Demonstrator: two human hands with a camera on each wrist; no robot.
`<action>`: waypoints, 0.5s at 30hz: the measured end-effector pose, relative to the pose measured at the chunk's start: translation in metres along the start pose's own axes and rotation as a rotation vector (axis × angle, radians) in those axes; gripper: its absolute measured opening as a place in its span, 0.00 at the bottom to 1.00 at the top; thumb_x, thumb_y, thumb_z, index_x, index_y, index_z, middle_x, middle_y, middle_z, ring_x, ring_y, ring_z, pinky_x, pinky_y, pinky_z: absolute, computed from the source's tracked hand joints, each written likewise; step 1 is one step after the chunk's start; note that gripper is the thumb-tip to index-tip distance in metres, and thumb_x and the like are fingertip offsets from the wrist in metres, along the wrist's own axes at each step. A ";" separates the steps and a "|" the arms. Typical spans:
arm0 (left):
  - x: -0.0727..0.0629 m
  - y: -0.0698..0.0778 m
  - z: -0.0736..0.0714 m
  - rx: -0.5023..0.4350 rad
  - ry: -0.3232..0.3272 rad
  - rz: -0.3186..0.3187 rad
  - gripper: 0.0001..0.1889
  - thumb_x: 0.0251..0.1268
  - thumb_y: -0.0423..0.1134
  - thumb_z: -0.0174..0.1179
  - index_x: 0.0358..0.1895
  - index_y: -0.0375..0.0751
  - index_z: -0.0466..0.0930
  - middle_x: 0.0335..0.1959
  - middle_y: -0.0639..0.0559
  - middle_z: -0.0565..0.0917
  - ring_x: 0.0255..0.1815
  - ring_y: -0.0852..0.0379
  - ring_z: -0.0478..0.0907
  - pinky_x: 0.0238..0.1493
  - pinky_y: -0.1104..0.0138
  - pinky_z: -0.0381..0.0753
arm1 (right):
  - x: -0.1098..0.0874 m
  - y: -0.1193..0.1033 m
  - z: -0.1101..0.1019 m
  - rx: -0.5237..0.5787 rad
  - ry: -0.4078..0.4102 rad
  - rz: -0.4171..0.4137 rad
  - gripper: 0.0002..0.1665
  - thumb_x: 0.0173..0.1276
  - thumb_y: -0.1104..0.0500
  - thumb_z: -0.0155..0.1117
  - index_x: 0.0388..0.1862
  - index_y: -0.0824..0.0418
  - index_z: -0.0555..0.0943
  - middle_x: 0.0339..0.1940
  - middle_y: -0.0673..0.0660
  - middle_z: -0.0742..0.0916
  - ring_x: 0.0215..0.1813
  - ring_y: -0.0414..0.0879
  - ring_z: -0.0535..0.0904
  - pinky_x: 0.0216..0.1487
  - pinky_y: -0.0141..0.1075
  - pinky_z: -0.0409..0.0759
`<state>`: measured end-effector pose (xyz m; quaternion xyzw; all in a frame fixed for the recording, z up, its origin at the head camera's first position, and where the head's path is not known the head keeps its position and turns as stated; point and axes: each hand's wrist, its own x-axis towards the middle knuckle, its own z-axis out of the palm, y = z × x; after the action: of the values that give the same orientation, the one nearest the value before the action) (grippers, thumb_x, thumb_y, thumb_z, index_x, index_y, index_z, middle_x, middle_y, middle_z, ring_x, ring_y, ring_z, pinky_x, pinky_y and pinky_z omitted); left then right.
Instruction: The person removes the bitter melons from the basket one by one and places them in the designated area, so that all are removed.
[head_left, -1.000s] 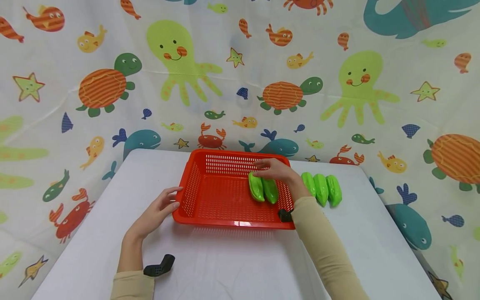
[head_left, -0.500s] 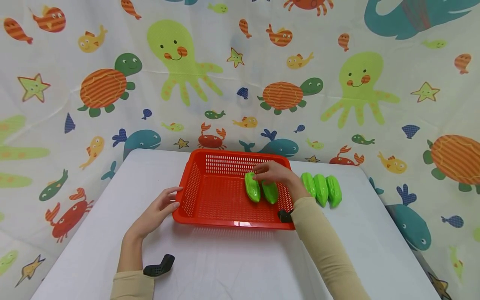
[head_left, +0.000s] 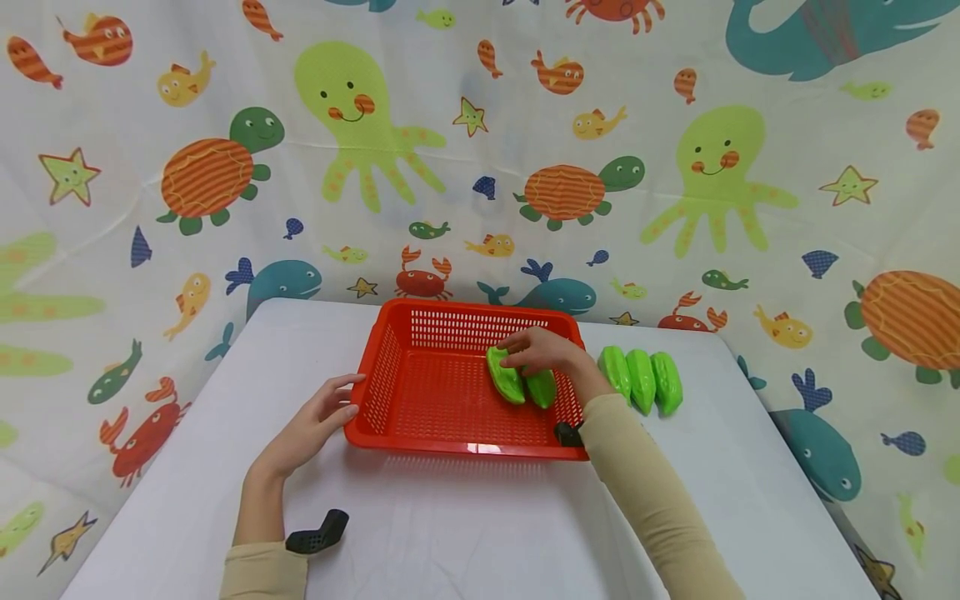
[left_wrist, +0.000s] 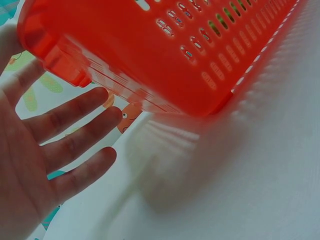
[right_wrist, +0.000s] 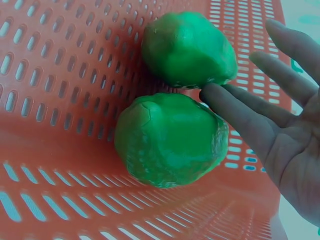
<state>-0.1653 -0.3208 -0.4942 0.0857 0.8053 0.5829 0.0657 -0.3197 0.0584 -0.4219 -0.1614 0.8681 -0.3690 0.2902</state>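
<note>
Two glossy green pieces, ribbed and tapering like toy vegetables, lie side by side in a red perforated basket (head_left: 435, 450). My right hand (head_left: 543, 348) hangs over them, its fingertips at the far end of the left piece (head_left: 504, 379); the right piece (head_left: 542, 388) is partly hidden below the hand. In the right wrist view the fingers are extended, and one fingertip (right_wrist: 212, 92) meets the edge of the upper piece (right_wrist: 187, 47), just above the lower piece (right_wrist: 170, 140). My left hand (head_left: 311, 421) touches the basket's left rim, with several fingers spread straight in the left wrist view.
Three more green pieces (head_left: 641, 379) stand in a row on the white table (head_left: 450, 533), right of the basket. A patterned sea-animal cloth (head_left: 465, 233) hangs behind the table. Each wrist carries a black camera mount (head_left: 318, 533).
The left green piece has shifted left inside the basket and turned slightly, opening a gap at its far end. My right hand has moved slightly left and down. The left hand stays at the rim.
</note>
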 end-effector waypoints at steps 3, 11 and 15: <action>0.000 0.000 0.000 -0.004 0.000 -0.003 0.31 0.70 0.51 0.57 0.73 0.54 0.59 0.68 0.39 0.67 0.66 0.38 0.67 0.57 0.45 0.76 | 0.001 0.000 0.000 -0.010 -0.003 -0.004 0.27 0.67 0.52 0.67 0.63 0.57 0.78 0.60 0.57 0.81 0.51 0.50 0.82 0.51 0.43 0.83; 0.000 0.000 0.001 -0.002 0.004 -0.007 0.31 0.70 0.51 0.57 0.73 0.55 0.59 0.69 0.39 0.67 0.67 0.37 0.67 0.57 0.44 0.76 | 0.003 0.000 0.003 -0.103 -0.022 -0.023 0.26 0.66 0.51 0.68 0.62 0.56 0.80 0.59 0.56 0.82 0.51 0.47 0.81 0.52 0.40 0.82; -0.001 0.000 0.001 0.005 0.005 -0.006 0.31 0.70 0.51 0.57 0.73 0.56 0.59 0.69 0.40 0.66 0.67 0.38 0.66 0.58 0.43 0.75 | 0.005 -0.003 0.004 -0.188 -0.039 -0.051 0.25 0.66 0.50 0.67 0.61 0.55 0.80 0.58 0.55 0.83 0.49 0.46 0.81 0.51 0.39 0.82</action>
<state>-0.1645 -0.3199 -0.4943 0.0817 0.8071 0.5810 0.0652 -0.3214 0.0519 -0.4242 -0.2170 0.8887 -0.2899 0.2813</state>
